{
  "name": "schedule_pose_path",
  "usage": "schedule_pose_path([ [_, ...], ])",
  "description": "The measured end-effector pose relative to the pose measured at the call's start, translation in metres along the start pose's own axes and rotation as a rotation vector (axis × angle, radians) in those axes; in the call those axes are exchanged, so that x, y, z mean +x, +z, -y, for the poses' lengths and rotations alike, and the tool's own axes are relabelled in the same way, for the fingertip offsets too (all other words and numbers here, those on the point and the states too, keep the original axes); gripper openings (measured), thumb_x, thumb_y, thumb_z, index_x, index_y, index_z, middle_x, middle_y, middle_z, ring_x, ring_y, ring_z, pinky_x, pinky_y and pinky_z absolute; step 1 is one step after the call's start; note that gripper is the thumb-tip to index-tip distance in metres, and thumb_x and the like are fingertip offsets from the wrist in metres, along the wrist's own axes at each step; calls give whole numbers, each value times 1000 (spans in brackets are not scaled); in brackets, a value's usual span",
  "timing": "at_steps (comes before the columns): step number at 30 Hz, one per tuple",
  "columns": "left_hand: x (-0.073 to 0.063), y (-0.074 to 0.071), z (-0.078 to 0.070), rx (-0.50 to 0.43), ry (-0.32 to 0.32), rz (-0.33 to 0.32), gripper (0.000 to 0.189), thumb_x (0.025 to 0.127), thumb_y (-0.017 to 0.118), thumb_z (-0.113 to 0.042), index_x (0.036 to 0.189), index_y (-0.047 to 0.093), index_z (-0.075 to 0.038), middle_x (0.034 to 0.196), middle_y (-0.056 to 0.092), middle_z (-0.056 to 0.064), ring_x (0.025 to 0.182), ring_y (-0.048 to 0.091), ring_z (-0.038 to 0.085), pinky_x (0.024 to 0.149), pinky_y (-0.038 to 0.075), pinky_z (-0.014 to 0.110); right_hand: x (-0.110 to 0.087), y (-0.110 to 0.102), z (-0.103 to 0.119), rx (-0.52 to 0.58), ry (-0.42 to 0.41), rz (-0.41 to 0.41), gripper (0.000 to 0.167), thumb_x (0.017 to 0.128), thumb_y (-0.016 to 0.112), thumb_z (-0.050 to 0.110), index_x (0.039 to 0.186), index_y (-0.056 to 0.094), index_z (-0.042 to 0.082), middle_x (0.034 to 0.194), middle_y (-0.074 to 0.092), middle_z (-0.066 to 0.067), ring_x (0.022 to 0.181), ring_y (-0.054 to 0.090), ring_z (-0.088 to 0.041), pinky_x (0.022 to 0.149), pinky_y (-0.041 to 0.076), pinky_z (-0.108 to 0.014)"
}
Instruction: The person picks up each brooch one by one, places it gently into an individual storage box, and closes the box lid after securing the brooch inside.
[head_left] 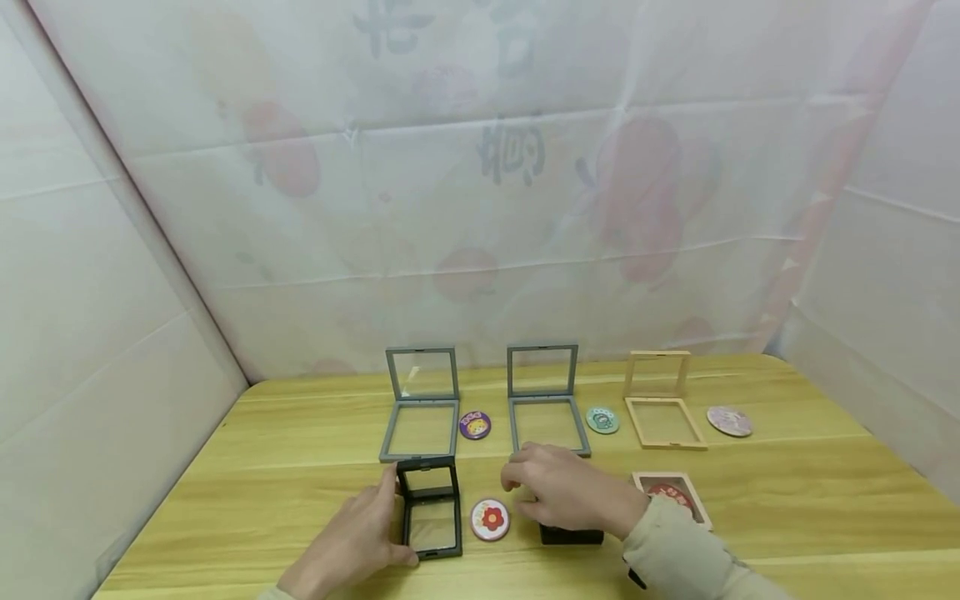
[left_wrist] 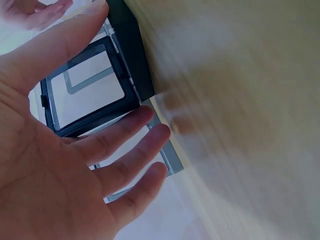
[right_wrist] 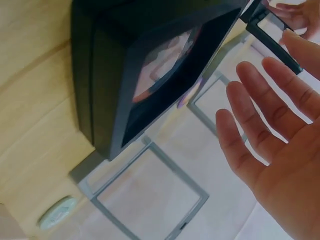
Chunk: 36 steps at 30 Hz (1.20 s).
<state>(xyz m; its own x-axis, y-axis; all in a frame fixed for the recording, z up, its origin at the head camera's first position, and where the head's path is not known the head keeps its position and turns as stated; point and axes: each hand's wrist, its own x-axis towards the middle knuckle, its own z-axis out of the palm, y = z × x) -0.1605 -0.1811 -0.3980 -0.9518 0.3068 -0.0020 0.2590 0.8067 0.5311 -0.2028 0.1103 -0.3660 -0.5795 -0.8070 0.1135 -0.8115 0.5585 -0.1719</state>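
Note:
My left hand (head_left: 358,527) holds the left side of a small black display frame (head_left: 459,533), thumb at its front edge and fingers by the hinge. Its lid stands raised, its base flat on the table. Just right of it lies a round badge with a red flower (head_left: 491,519). My right hand (head_left: 566,487) hovers near that badge, fingers loosely extended with nothing between them. Under this hand is a closed black frame (head_left: 572,537), mostly hidden in the head view; in the right wrist view the black frame (right_wrist: 107,85) shows a round badge inside.
Two grey frames (head_left: 455,429) (head_left: 512,425) and a beige frame (head_left: 633,425) stand opened along the back. Beside them lie purple (head_left: 475,425), green (head_left: 603,420) and pale pink (head_left: 729,421) badges. A beige frame with a red badge (head_left: 701,508) is partly behind my right sleeve.

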Motion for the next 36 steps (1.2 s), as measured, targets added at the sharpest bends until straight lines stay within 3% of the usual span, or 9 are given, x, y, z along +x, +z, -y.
schedule_pose_path([
  [6,3,-6,0,-20,-5,16,103,68,94,-21,144,36,15,122,63,31,111,61,49,95,46,64,9,7,12,-189,-32,17,20,86,83,24,97,71,13,91,65,6,87,59,-11,76,52,-29],
  [14,6,-15,6,-62,25,70,74,76,90,-23,130,50,9,116,67,21,107,63,45,90,49,62,22,17,24,-267,-32,39,24,85,84,30,100,72,15,92,65,7,85,58,-9,77,52,-28],
  [20,3,-17,7,-54,11,102,90,70,93,-23,138,47,13,127,61,31,116,56,52,97,42,68,29,23,31,-276,-31,55,25,85,84,32,101,73,17,94,65,8,83,57,-8,71,51,-26],
  [25,-1,-17,6,-6,-27,83,96,67,94,-25,142,46,10,137,54,31,127,46,54,104,31,72,30,27,33,-323,-31,68,28,84,84,36,105,73,21,97,66,9,81,57,-6,68,50,-22],
  [31,1,-15,2,-77,-46,63,101,69,92,-16,149,37,10,136,57,28,127,47,52,104,33,70,29,30,32,-307,-8,78,31,83,86,33,107,73,20,98,67,7,84,58,-7,71,51,-24],
  [36,3,-13,1,-85,-42,43,107,65,93,-12,151,33,10,131,60,26,123,50,52,104,33,70,27,29,30,-290,-18,79,30,82,87,30,105,73,20,96,66,8,83,58,-6,70,51,-24],
])
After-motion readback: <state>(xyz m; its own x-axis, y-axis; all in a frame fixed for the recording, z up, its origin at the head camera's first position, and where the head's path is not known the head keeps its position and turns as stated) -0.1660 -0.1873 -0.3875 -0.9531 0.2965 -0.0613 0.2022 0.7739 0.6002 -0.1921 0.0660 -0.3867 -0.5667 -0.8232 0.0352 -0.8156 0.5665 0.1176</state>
